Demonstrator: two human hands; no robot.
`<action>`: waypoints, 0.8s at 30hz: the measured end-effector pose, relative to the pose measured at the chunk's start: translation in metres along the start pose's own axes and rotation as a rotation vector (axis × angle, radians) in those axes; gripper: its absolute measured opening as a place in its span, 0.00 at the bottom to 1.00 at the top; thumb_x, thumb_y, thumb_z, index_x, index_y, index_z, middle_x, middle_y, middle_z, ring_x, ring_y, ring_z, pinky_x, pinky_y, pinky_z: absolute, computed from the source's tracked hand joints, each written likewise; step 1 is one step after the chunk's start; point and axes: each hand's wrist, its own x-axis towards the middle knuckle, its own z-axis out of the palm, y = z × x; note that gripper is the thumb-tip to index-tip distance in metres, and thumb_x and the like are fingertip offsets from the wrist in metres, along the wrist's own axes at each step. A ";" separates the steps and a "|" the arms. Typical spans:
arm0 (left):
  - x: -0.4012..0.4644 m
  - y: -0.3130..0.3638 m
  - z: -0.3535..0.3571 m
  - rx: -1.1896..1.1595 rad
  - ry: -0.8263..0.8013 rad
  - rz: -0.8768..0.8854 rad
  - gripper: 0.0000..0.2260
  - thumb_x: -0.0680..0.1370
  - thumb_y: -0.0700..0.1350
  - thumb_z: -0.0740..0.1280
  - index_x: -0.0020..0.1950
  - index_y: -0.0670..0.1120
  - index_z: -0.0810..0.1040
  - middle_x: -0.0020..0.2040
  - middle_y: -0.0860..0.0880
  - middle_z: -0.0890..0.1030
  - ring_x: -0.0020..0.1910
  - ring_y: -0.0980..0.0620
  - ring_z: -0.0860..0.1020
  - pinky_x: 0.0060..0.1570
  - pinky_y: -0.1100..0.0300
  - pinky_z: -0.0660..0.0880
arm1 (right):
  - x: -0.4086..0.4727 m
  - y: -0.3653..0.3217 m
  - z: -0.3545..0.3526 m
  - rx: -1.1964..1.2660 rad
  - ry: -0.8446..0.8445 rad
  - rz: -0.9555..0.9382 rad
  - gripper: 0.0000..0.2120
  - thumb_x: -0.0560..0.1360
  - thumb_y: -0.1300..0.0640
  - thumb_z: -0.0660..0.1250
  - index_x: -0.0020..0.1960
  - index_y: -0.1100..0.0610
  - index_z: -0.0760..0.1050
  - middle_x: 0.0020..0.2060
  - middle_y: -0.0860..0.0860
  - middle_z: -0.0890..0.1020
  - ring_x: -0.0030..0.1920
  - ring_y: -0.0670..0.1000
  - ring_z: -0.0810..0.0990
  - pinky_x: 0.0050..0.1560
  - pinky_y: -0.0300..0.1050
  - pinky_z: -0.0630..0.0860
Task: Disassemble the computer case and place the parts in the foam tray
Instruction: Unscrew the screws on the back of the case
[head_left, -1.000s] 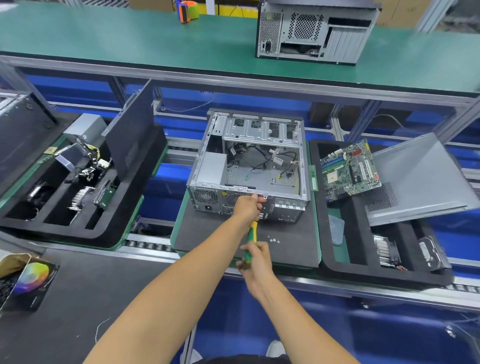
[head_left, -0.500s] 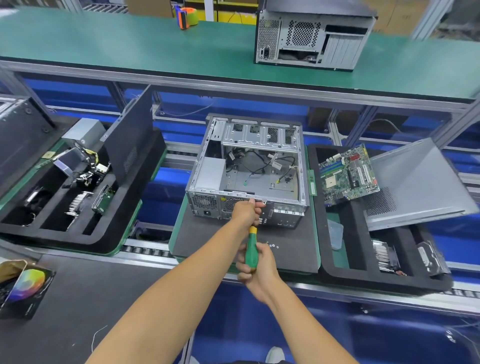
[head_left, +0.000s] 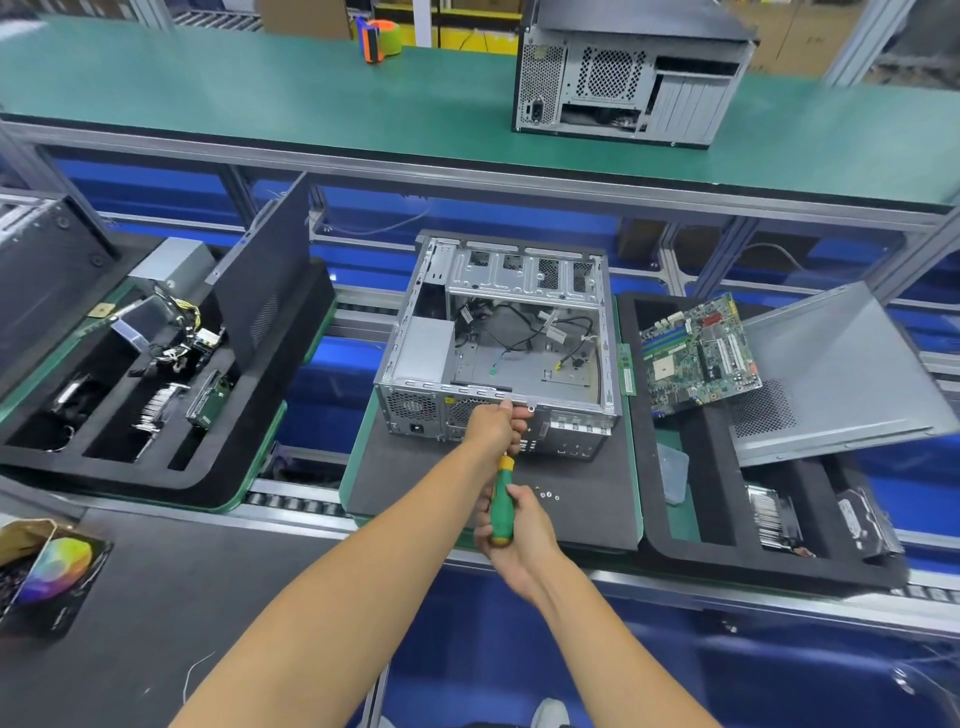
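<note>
Gripping the green handle of a screwdriver (head_left: 502, 506), the right hand (head_left: 519, 540) has its fingers curled round the lower end, the yellow butt showing at the palm. Just beyond it the left hand (head_left: 496, 423) closes over the shaft's far end, knuckles against the near panel of the open computer case (head_left: 498, 338); the tip is hidden under those fingers. That case lies on its side on a dark mat (head_left: 587, 499), loose cables visible inside it. A few small screws (head_left: 546, 495) lie on the mat just right of the handle. Further right of the grip sits a black foam tray (head_left: 691, 551) with a motherboard (head_left: 698, 353) leaning at its far end, a grey side panel (head_left: 831, 374) propped across it, and a hard drive (head_left: 865, 522) in a near compartment. Well left of the grip a second foam tray (head_left: 171, 473) holds cabled parts. Far beyond, on the green shelf, stands another case (head_left: 634, 78)
</note>
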 end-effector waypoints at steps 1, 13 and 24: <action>0.000 0.000 -0.001 0.007 0.001 -0.002 0.19 0.88 0.47 0.53 0.47 0.40 0.78 0.33 0.48 0.71 0.27 0.55 0.63 0.26 0.64 0.61 | 0.000 0.001 0.001 -0.019 0.043 -0.025 0.11 0.80 0.54 0.62 0.50 0.62 0.78 0.36 0.56 0.80 0.29 0.50 0.77 0.24 0.41 0.74; -0.002 -0.001 -0.001 -0.045 -0.002 0.022 0.19 0.88 0.46 0.54 0.45 0.40 0.78 0.33 0.49 0.69 0.24 0.57 0.61 0.22 0.66 0.59 | -0.004 0.002 -0.008 -0.013 -0.058 0.023 0.18 0.81 0.49 0.58 0.46 0.61 0.79 0.37 0.57 0.81 0.29 0.49 0.76 0.22 0.39 0.71; 0.001 -0.002 -0.006 0.005 -0.001 0.015 0.20 0.88 0.46 0.54 0.45 0.40 0.79 0.33 0.49 0.67 0.26 0.55 0.60 0.23 0.64 0.58 | -0.007 0.004 0.013 -0.144 -0.023 -0.005 0.12 0.78 0.50 0.60 0.48 0.58 0.75 0.34 0.54 0.79 0.28 0.50 0.75 0.23 0.40 0.67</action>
